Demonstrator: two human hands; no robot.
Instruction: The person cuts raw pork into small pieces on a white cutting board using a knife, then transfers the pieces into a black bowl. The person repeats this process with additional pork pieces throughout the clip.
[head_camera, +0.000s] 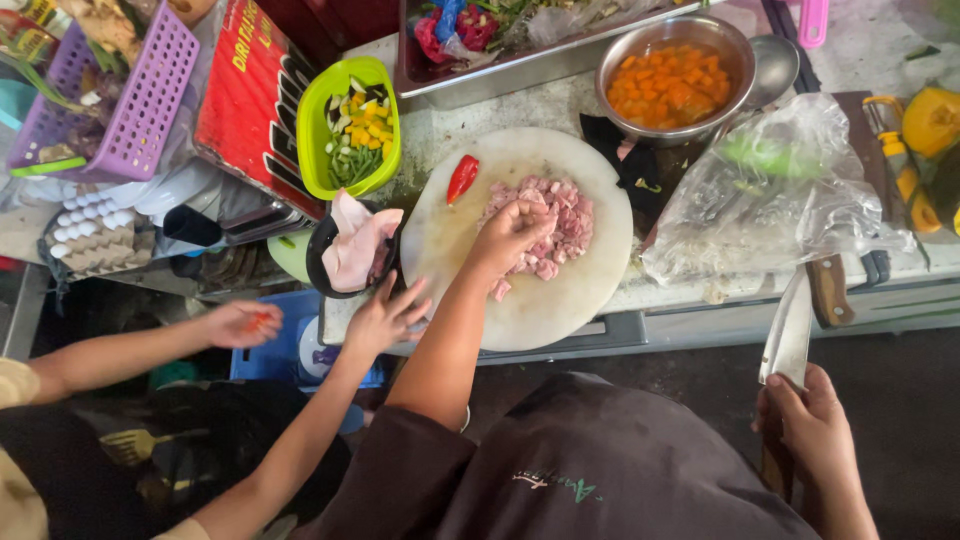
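Head view: left hand (515, 230) touching diced meat (555, 222).

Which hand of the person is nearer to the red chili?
Left. The left hand rests on the diced meat beside the red chili; the right hand holds a knife off the counter.

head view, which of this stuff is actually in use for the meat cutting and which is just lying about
In use:
left hand on the diced meat
round white cutting board
knife in right hand

Lying about:
red chilli
green bowl of chopped vegetables
metal bowl of orange cubes
egg tray
clear plastic bag
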